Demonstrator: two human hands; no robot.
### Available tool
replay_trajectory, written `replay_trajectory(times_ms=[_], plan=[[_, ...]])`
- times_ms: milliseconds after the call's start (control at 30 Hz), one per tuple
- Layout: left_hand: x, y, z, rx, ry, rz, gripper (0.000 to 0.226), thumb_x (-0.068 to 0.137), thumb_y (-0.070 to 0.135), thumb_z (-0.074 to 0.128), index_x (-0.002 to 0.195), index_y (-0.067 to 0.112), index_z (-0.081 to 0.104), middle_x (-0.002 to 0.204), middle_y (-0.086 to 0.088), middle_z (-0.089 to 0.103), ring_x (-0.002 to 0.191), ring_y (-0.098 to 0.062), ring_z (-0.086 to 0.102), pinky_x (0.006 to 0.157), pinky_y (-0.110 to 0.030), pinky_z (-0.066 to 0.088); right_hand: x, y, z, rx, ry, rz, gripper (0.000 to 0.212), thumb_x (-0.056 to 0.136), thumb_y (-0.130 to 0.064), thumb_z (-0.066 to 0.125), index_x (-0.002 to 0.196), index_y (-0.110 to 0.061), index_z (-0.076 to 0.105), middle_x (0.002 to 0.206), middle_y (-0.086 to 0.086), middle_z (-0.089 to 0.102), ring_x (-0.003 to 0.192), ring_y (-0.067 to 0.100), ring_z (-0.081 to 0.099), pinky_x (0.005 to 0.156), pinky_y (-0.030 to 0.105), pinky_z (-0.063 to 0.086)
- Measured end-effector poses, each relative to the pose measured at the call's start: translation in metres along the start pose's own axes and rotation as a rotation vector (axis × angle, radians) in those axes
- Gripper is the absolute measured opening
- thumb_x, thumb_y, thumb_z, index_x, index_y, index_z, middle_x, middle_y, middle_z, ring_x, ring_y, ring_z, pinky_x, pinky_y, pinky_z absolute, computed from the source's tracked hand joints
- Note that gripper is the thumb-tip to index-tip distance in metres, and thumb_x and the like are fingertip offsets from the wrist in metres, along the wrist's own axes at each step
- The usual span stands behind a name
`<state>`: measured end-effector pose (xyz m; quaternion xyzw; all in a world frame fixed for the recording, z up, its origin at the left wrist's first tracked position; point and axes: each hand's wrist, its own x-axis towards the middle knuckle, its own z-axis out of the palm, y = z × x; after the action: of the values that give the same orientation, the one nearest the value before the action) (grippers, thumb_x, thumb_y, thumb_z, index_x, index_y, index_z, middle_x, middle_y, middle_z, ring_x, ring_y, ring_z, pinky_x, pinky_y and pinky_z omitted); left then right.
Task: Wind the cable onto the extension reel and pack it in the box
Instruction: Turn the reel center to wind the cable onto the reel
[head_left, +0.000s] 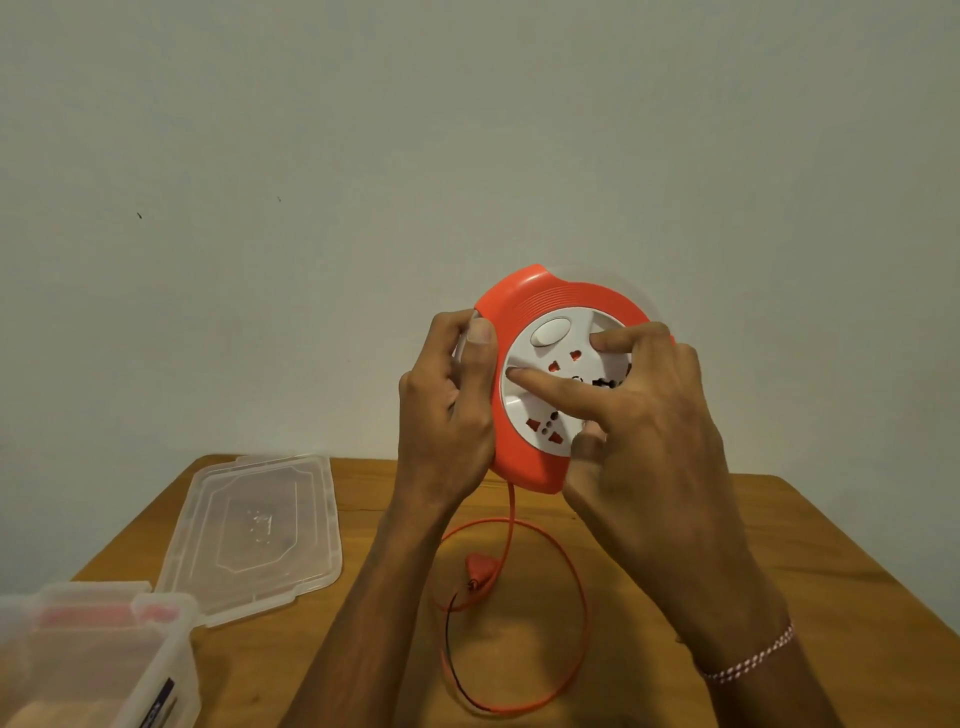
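My left grip (447, 410) curls tight round the left edge of the orange extension reel (524, 306), holding it above the surface (779, 571). My right grip (644, 431) pinches its white face between fingers and thumb. Its cord (571, 571) hangs down and loops below.

Lid (254, 530) and box (93, 660) block left table (810, 597); cord (585, 613) loops centre.

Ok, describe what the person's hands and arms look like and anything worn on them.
Both forearms are bare, with no sleeves in view. The right hand has a thin twisted thread bracelet in pink and white around its wrist. The left hand shows no ring, watch or band.
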<state>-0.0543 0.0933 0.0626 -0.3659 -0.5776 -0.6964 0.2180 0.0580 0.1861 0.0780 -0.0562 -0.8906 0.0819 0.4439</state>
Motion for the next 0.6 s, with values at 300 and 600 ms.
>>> replay_trajectory(times_ms=[300, 600], plan=[[0.0008, 0.0011, 0.001, 0.013, -0.005, 0.016, 0.022, 0.101, 0.035, 0.041, 0.115, 0.024, 0.054, 0.093, 0.026, 0.069, 0.083, -0.005, 0.072, 0.06, -0.014, 0.056, -0.0045, -0.0015, 0.001, -0.013, 0.161, 0.169, 0.067, 0.074, -0.055, 0.071, 0.136, -0.04, 0.05, 0.099, 0.005, 0.059, 0.079, 0.012, 0.05, 0.069, 0.027, 0.051], [0.0008, -0.0018, -0.0019, 0.067, 0.031, 0.008, 0.029, 0.1, 0.036, 0.039, 0.117, 0.019, 0.054, 0.102, 0.008, 0.068, 0.089, -0.011, 0.072, 0.069, -0.023, 0.061, 0.0008, 0.0003, 0.0039, -0.039, 0.103, 0.144, 0.074, 0.077, -0.072, 0.057, 0.139, -0.033, 0.049, 0.105, 0.006, 0.067, 0.084, 0.016, 0.06, 0.069, 0.02, 0.043]])
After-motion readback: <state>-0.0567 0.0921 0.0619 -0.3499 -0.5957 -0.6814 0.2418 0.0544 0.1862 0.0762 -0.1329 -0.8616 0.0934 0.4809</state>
